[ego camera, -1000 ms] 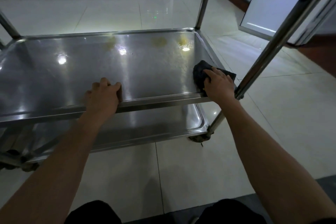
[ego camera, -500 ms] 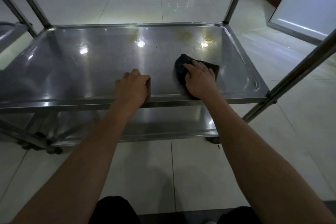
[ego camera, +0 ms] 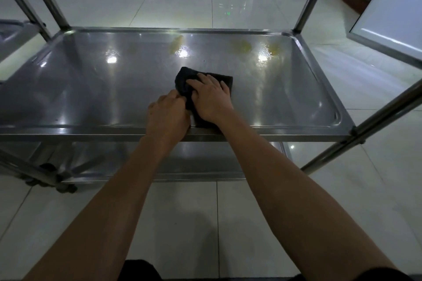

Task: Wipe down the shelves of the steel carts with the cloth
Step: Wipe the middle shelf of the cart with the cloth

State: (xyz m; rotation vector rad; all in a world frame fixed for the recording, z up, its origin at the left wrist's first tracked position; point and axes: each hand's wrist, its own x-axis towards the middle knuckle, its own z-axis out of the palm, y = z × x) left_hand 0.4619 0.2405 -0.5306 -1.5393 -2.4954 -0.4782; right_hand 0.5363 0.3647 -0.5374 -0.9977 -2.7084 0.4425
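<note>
Right hand [ego camera: 211, 98]: fingers spread flat on the dark cloth [ego camera: 182, 80], pressing it onto the middle shelf [ego camera: 91, 89] of the steel cart.
Left hand [ego camera: 167, 115]: just beside the right hand, touching it; fingers curled over the shelf's near rim, fingertips seemingly pinching the cloth's near-left edge, though the grip itself is partly hidden.
Cloth: bunched under the right palm, near the front edge, spreading beyond the fingertips and down toward the wrist.
Stains [ego camera: 242, 45]: yellowish patches well beyond the right hand's fingertips, along the far side of the shelf; one more [ego camera: 175, 44] straight ahead of the cloth.
Bottom shelf [ego camera: 205, 157]: below both forearms, partly hidden.
Step in hand: wiping the middle shelf, front strip; left hand looks to be bracing the cart or tidying the cloth.
Next move, as I judge it: push the cloth away from the body to reach the far stains with firm pressure.
Risk: the cart might roll if the left hand lets go.
</note>
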